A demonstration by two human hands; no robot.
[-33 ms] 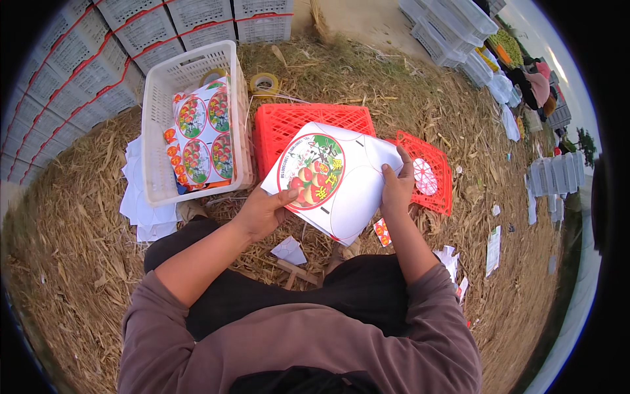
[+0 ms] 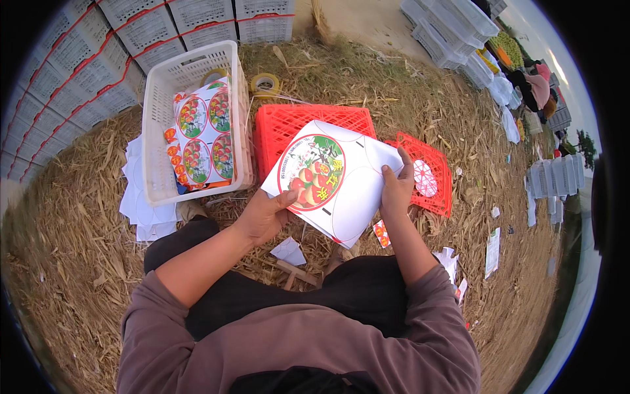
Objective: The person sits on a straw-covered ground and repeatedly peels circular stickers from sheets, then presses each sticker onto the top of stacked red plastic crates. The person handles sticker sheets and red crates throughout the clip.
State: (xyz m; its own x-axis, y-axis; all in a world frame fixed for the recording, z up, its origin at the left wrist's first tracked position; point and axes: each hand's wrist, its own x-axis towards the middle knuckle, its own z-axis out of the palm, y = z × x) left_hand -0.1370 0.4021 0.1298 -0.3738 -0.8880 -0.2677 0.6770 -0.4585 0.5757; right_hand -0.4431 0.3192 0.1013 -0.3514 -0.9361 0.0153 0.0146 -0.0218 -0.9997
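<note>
Both my hands hold white label sheets (image 2: 359, 187) in front of my lap, over the near side of a red plastic crate (image 2: 279, 121). A round label with red fruit and green leaves shows on the left part of the top sheet. My left hand (image 2: 262, 215) grips the lower left edge, thumb on top. My right hand (image 2: 398, 187) pinches the right edge, thumb on top and fingers behind. How many sheets lie together, I cannot tell. To the left, a white crate (image 2: 151, 125) holds more printed label sheets (image 2: 209, 136) and small red-orange stickers (image 2: 173, 151).
A yellow tape roll (image 2: 265, 94) lies behind the red crate. At right is a red lattice piece (image 2: 438, 199) with a white disc (image 2: 425, 178). Paper scraps (image 2: 289, 251) litter the straw ground. Crate stacks (image 2: 79, 88) stand far left; more crates (image 2: 453, 33) and a person (image 2: 539, 90) are far right.
The held sheets have tilted very slightly, their lower edge bending down a little. Both hands keep their grip in nearly the same place.
</note>
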